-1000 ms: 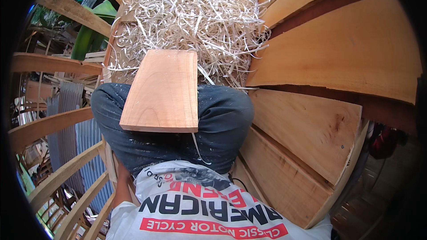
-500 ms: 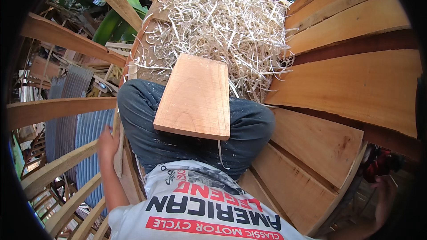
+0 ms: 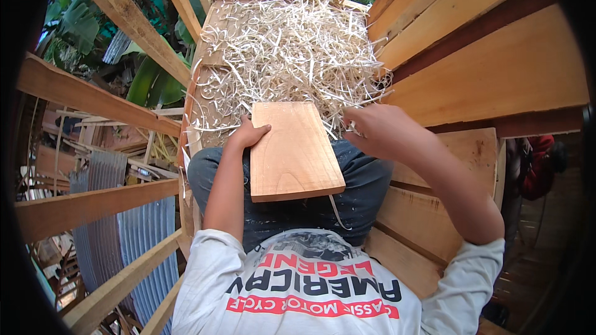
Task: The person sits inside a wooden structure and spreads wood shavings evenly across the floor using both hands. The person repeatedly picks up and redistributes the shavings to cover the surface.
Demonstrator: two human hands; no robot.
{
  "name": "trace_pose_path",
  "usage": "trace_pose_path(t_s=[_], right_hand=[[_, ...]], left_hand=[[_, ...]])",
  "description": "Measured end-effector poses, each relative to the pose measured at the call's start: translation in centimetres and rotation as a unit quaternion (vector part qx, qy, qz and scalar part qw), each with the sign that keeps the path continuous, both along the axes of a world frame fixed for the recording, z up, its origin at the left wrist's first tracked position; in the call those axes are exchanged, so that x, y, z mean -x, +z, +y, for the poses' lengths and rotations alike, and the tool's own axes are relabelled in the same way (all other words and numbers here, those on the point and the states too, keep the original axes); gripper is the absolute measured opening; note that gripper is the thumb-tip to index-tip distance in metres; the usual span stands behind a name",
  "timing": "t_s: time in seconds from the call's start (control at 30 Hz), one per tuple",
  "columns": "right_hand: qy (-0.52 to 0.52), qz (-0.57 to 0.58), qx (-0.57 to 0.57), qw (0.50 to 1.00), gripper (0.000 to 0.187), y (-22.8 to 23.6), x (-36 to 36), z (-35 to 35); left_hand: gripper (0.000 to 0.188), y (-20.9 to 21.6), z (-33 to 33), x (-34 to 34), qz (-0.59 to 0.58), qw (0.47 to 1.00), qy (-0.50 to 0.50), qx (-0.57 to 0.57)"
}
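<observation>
A flat wooden board [image 3: 295, 155], wider at the near end, lies across my lap on dark, dusty trousers [image 3: 366, 167]. My left hand [image 3: 249, 133] grips its left edge, thumb on the upper face and fingers hidden beneath. Beyond the right edge of the board, my right hand [image 3: 375, 125] hovers near the wood shavings with its fingers curled in. Whatever those fingers may hold does not show. A single thin shaving [image 3: 338, 212] hangs below the board's near edge.
Pale curly shavings [image 3: 298, 56] cover the platform ahead. Upright slats [image 3: 93, 201] fence the left side, with corrugated sheets [image 3: 146, 248] beyond. Wide planks [image 3: 490, 80] stand along the right, and a wooden ledge [image 3: 410, 217] sits beside me. Someone in red [image 3: 537, 167] is at far right.
My left hand has left the slat on the left and taken hold of the board. The right hand has come in from the far right. The board has turned slightly.
</observation>
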State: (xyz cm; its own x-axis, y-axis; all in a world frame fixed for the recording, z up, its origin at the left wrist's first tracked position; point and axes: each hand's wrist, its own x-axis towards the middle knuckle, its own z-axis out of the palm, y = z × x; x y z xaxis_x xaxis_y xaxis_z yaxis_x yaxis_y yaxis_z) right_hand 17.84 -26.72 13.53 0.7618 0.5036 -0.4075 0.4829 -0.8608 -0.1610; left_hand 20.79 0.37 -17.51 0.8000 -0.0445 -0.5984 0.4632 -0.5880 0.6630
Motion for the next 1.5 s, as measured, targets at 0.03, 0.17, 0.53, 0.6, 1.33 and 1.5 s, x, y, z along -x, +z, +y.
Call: trace_pose_path(t_s=[0.03, 0.17, 0.53, 0.6, 1.33, 1.5], right_hand=[[0.005, 0.021, 0.048, 0.999, 0.024, -3.9, -0.9, -0.3], [-0.045, 0.048, 0.200, 0.978, 0.037, -11.8, -5.9, -1.5], [-0.447, 0.162, -0.319, 0.820, 0.071, -25.0, -2.3, 1.4], [-0.493, 0.183, -0.427, 0.736, 0.063, -23.4, -0.7, 2.3], [-0.213, 0.260, -0.501, 0.798, 0.054, -18.1, 6.0, 3.9], [-0.229, 0.078, -0.558, 0.794, 0.052, -13.0, 5.1, -0.5]], left_hand=[[0.120, 1.6, 0.3, 0.4, 0.030, 0.999, 0.005, 0.026], [0.101, -0.9, 0.5, 0.0, -0.040, 0.997, 0.047, -0.035], [0.075, 2.7, 1.8, 3.8, -0.227, 0.896, 0.247, 0.290], [0.077, 4.9, 0.9, 5.4, -0.199, 0.879, 0.275, 0.335], [0.061, 32.1, 8.9, 31.4, -0.265, 0.890, 0.160, -0.334], [0.058, 27.1, 11.9, 39.1, -0.180, 0.904, 0.308, -0.235]])
